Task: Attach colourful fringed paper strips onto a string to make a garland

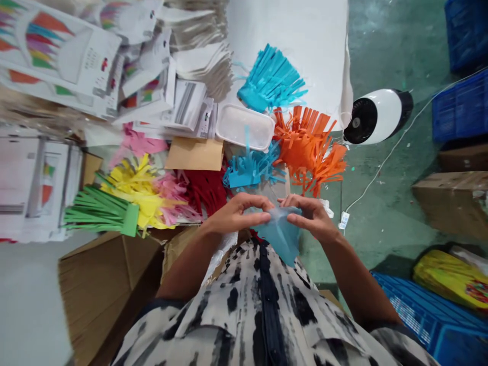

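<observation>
A thin, light blue sheet of tissue paper (282, 234), blurred by motion, hangs between my hands close to the shirt. My left hand (244, 211) pinches its upper left part between thumb and fingers. At its upper right, my right hand (310, 216) pinches it in the same way. Just beyond my fingers lie fringed blue paper (249, 170), a dark red fringed bundle (206, 190) and a heap of orange fringed paper (305, 147). Farther off, a larger blue fringed bundle (270, 81) rests beside a white plastic container (244, 127).
Green (102, 208), yellow (133, 185) and pink (171, 198) fringed paper lies at the left. Behind are stacked printed packages (61, 51). An open cardboard box (110, 284) stands below left. A fan (377, 117), its cord and blue crates (461, 107) are at the right.
</observation>
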The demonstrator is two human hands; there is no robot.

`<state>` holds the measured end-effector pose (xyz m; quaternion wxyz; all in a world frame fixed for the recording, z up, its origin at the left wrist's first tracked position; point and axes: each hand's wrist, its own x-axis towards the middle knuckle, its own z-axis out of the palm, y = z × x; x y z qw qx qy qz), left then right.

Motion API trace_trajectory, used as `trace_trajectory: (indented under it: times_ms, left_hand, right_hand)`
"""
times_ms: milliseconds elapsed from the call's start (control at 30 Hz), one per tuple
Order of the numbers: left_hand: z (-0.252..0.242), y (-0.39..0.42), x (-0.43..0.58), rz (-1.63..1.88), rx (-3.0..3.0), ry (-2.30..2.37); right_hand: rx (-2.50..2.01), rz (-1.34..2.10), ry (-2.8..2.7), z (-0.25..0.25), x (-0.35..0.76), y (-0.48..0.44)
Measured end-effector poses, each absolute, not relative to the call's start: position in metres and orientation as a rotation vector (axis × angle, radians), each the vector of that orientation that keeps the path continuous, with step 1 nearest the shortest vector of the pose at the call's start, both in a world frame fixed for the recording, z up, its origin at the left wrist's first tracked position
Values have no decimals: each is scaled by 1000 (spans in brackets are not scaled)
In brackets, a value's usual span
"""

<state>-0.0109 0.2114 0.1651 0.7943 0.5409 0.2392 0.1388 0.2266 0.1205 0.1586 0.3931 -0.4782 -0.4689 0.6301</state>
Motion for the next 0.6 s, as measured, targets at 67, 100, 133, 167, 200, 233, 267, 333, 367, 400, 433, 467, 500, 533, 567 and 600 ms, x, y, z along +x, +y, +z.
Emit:
trace_trajectory:
  times_ms: [67,100,133,167,200,233,267,333,367,400,433,467,500,533,567,600]
  left_hand:
    - [149,211,-6,261,890,504]
    - [140,210,-3,234,782,496]
    - [130,210,0,198,710,488]
    - [121,210,3,149,675,475]
    - [112,210,5,82,670,455]
    - [105,212,6,0,684,428]
    - [100,216,7,-86,712,399]
    - [95,226,7,-226,811,364]
    - [96,233,7,-264,883,365]
    - [99,241,6,-273,967,377]
    - [105,250,5,-257,1065,404]
    - [112,258,3,-228,1170,434]
    - [122,265,2,-187,1286,473]
    - [132,271,0,-130,1414,531]
    - [143,276,-1,-52,1560,602]
    - [153,278,-3,28,1723,671]
  right_hand:
    - [-1265,1622,-1096,160,228,126]
    - [-1300,1632,-1062,160,229,129]
    - [-1330,1639,-1040,160,231,133]
    - [-1352,1641,-1034,158,233,137]
    - [-1366,1637,-1046,155,237,141]
    - [-1379,1626,-1071,151,241,146]
    - [-1395,1608,-1110,148,247,150]
    - [-1434,1520,-1243,143,259,160]
    - [-1450,1440,-1340,144,265,165]
    - [-1457,1337,-1448,148,271,169]
    - [-1451,1219,-1557,154,276,173]
    - [-1436,1092,-1657,162,280,176]
    - [-1414,967,-1740,172,283,178]
    - [-1395,847,-1810,183,284,179]
    - [-1377,732,-1881,193,285,178]
    - [-1355,611,-1961,202,284,175]
